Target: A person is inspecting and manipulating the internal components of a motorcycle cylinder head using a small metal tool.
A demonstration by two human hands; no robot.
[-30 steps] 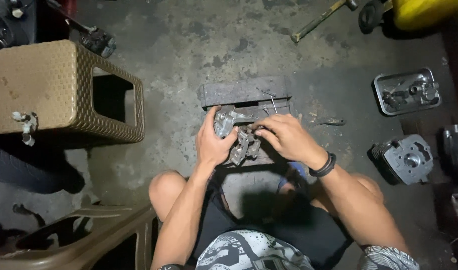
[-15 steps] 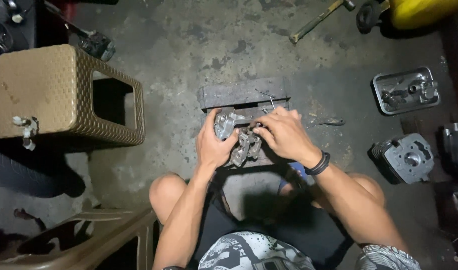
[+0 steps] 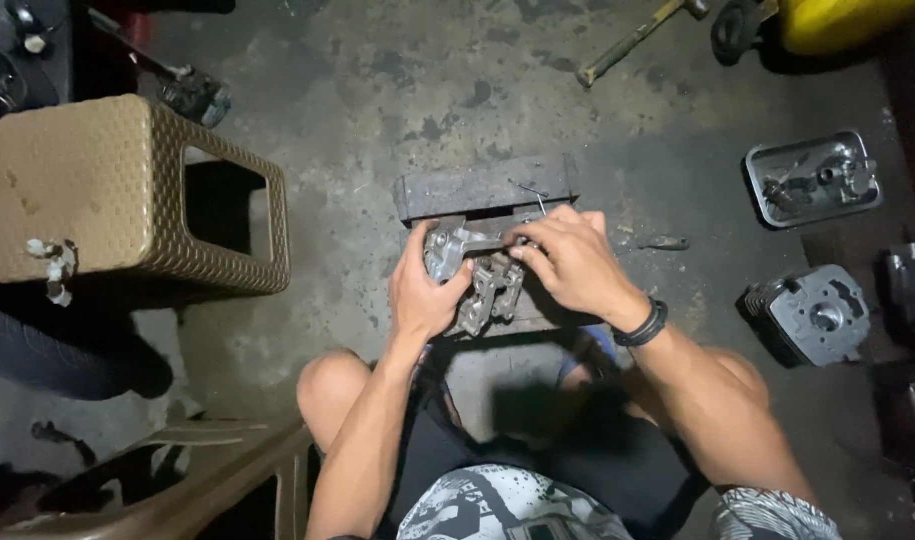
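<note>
A grey metal engine part (image 3: 483, 280) with ribs and holes rests on a dark wooden block (image 3: 488, 190) on the concrete floor, between my knees. My left hand (image 3: 423, 290) grips the part's left side, thumb over its top corner. My right hand (image 3: 573, 265), with a black wristband, covers the part's right side, and its fingertips press on the upper edge. Whether the right hand holds a small tool is hidden by the fingers.
A tan woven plastic stool (image 3: 128, 195) stands to the left. A metal tray (image 3: 813, 180) with small parts and a finned cylinder head (image 3: 813, 312) lie to the right. A hammer (image 3: 633, 38) and a yellow object (image 3: 843, 20) are at the top. A small screwdriver (image 3: 663, 243) lies beside my right hand.
My right hand has shifted slightly left and up over the part. The left hand keeps its grip, and the part has hardly moved.
</note>
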